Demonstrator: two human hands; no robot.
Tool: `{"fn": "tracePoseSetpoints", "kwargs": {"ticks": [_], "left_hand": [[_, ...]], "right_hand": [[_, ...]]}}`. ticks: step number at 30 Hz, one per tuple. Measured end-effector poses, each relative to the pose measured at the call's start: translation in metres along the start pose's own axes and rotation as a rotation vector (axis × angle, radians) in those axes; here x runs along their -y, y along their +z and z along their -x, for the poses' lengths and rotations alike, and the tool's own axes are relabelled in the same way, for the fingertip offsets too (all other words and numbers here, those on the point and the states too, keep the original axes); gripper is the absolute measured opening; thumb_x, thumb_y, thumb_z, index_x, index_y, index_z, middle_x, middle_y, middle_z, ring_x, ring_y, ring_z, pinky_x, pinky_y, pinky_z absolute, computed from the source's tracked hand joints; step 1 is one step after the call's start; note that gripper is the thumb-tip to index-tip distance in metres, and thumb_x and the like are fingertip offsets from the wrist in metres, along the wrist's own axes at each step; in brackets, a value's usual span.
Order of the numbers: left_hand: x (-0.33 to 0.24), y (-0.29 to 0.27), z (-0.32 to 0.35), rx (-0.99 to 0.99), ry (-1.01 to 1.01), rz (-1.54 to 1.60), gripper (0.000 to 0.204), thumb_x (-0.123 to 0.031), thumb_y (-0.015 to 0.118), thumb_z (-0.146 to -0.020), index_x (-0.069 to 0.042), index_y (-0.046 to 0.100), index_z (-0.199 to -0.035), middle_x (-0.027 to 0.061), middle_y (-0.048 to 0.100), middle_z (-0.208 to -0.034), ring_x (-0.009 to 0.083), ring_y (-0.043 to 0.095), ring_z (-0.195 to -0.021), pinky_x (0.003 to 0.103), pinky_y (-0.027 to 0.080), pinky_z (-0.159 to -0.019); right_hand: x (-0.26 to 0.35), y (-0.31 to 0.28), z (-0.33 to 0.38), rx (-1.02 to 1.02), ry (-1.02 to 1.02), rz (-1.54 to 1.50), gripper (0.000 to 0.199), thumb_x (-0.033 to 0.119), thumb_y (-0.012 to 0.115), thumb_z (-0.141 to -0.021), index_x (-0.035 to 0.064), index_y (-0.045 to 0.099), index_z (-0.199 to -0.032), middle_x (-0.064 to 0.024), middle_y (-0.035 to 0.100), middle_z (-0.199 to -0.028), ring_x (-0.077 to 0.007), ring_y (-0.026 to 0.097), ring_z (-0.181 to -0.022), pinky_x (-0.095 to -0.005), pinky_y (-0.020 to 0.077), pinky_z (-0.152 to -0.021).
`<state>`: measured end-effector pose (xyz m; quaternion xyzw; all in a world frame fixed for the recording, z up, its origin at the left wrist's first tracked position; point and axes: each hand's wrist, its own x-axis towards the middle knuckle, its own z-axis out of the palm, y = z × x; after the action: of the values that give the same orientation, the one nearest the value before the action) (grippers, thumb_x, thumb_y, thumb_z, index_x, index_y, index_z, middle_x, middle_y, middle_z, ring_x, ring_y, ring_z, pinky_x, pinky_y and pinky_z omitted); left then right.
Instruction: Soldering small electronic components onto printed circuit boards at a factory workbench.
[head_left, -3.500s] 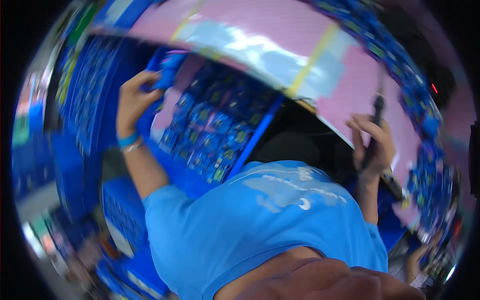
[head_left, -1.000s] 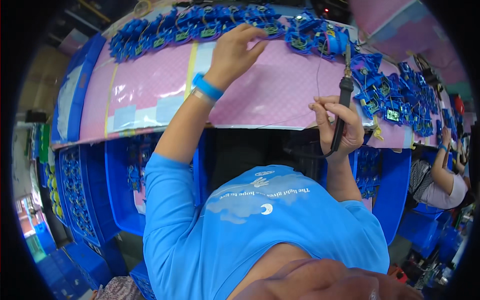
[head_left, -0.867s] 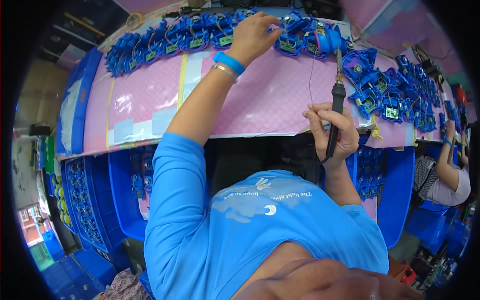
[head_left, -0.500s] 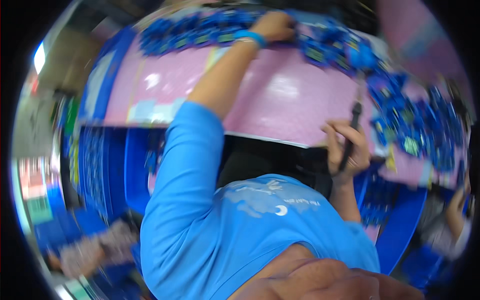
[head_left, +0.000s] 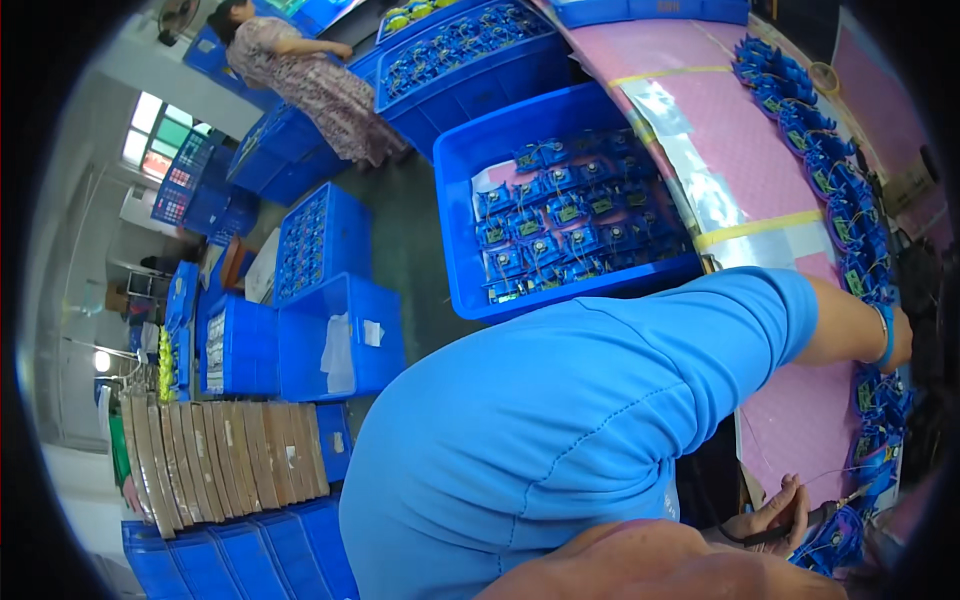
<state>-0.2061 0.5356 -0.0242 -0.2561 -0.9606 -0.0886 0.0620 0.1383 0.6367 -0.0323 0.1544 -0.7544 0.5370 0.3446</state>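
**Head swings aside while both hands stay on the worktop**

The view has turned sharply since half a second ago: then it faced the pink worktop [head_left: 760,160] squarely; now the worktop runs down the right side, and a floor full of crates fills the rest (a sign that the head turned away, not the arms). Both hands are thus pushed to the rim of the picture, so the work in hand is poorly seen.

Well off from both hands, a large blue crate [head_left: 460,270] sits against the worktop's edge, packed with rows of small boards. Farther off still, a person [head_left: 310,80] in a patterned garment bends over other crates, and brown cardboard strips [head_left: 220,460] lie in a stack.

A band of blue modules [head_left: 850,230] follows the worktop's far edge. The left hand [head_left: 905,340] is stretched out among them as before, past a blue sleeve [head_left: 700,330] and a blue wristband [head_left: 885,335]. Its fingers are lost in the dark rim, so whether it grips anything cannot be told.

The right hand [head_left: 775,510] keeps its fingers wrapped round a black pen-shaped tool [head_left: 805,518], whose tip points at more modules just beside it.
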Motion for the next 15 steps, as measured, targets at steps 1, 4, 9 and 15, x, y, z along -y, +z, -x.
{"fn": "tracePoseSetpoints", "kwargs": {"ticks": [1, 4, 9, 15], "left_hand": [[-0.004, 0.0, -0.004, 0.02, -0.003, 0.01, 0.037, -0.031, 0.061, -0.082, -0.017, 0.076, -0.113, 0.0113, 0.073, -0.113, 0.0329, 0.069, -0.106, 0.046, 0.054, -0.086], [-0.015, 0.007, -0.012, -0.006, -0.004, 0.007, 0.036, -0.03, 0.062, -0.082, -0.017, 0.076, -0.112, 0.011, 0.074, -0.111, 0.0322, 0.07, -0.104, 0.045, 0.055, -0.085], [-0.017, -0.007, -0.022, -0.059, -0.001, 0.063, 0.035, -0.03, 0.068, -0.078, -0.017, 0.077, -0.11, 0.0107, 0.075, -0.107, 0.0315, 0.071, -0.1, 0.044, 0.055, -0.083], [0.013, -0.101, 0.089, -0.6, 0.408, 0.963, 0.022, -0.009, 0.078, -0.069, 0.001, 0.07, -0.086, 0.0109, 0.069, -0.075, 0.0183, 0.062, -0.069, 0.035, 0.05, -0.063]], "right_hand": [[0.001, 0.001, 0.0, -0.009, -0.018, -0.021, 0.014, -0.007, 0.067, -0.092, -0.009, 0.06, -0.103, -0.0243, 0.07, -0.098, -0.0264, 0.073, -0.08, -0.0327, 0.0648, -0.075], [-0.006, -0.004, 0.001, -0.007, 0.0, 0.01, 0.014, -0.007, 0.066, -0.092, -0.0094, 0.061, -0.104, -0.0242, 0.07, -0.098, -0.0265, 0.073, -0.081, -0.0333, 0.0649, -0.076], [-0.007, -0.011, 0.003, -0.012, 0.022, -0.004, 0.014, -0.008, 0.066, -0.091, -0.0095, 0.062, -0.104, -0.0235, 0.071, -0.099, -0.0269, 0.073, -0.083, -0.0338, 0.0649, -0.077], [0.004, -0.004, 0.002, -0.054, -0.088, 0.082, 0.023, -0.013, 0.067, -0.088, -0.0108, 0.058, -0.109, -0.0256, 0.07, -0.098, -0.0275, 0.073, -0.082, -0.0343, 0.0651, -0.078]]}}
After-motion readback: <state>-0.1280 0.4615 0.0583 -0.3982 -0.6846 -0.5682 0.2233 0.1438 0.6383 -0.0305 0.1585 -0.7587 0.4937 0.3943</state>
